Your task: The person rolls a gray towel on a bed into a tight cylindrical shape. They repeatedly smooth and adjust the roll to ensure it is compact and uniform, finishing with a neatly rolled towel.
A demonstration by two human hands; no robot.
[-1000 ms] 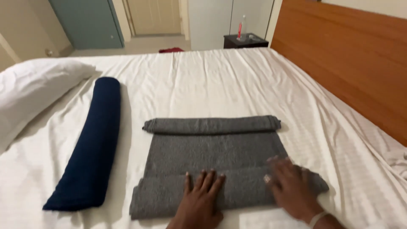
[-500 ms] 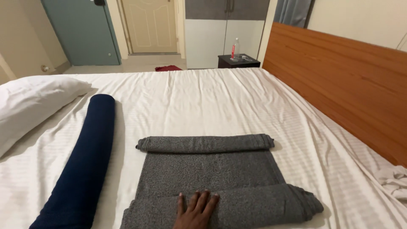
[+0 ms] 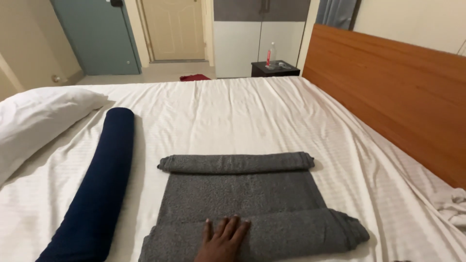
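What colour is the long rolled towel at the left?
Dark navy blue towel, seen in the head view.

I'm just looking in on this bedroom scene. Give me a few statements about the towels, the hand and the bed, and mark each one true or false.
1. The grey towel is rolled at both its near end and its far end, with a flat stretch between. True.
2. The one hand in view lies flat on the near roll of the grey towel. True.
3. The dark blue roll lies to the right of the grey towel. False: it lies to the left, next to the white pillow.
4. The grey towel sits on bare wooden boards. False: it lies on the white bed sheet.
5. A wooden headboard runs along the right side of the bed. True.
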